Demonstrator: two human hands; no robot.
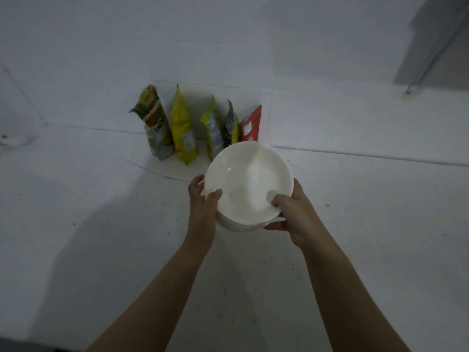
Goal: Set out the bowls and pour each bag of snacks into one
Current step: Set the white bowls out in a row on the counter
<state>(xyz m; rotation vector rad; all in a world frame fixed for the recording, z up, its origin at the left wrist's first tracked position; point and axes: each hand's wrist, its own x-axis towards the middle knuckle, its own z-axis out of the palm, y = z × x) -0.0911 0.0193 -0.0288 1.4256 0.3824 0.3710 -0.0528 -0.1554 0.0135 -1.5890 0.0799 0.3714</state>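
Location: At the centre of the white counter (pixel 101 212), we find a stack of white bowls (pixel 250 179) held between two bare hands, in front of a row of snack bags.

Stack of bowls: We see one bowl's pale inside facing up, with further rims showing below its near edge. We cannot tell how many bowls the stack holds, nor whether its base rests on the counter.

Left hand (pixel 203 199): It grips the left side of the stack. The thumb is curled over the top rim, the fingers are wrapped round the outer wall.

Right hand (pixel 291 214): It grips the right near side of the stack. The thumb and upper fingers are hooked over the top rim, and one lower finger lies along the lower rims.

Snack bags: Five stand upright in a row against the white wall (pixel 228 34), beyond the bowls.
- Far left: a green and orange bag (pixel 156 123), tallest of the row.
- Next: a yellow bag (pixel 183 128), just beside the first.
- Middle: a light green bag (pixel 212 128).
- Next: a grey and yellow bag (pixel 231 125), its lower part hidden by the bowls.
- Far right: a red bag (pixel 251 124) with a white label, its lower part likewise hidden by the bowls.
All five appear unopened at the top, though the light is dim.

Counter surface: We note dark specks scattered over it, and a shadow to the left of the forearms.

Upper right: A grey panel (pixel 436 41) with a thin rod stands well apart from the bags.
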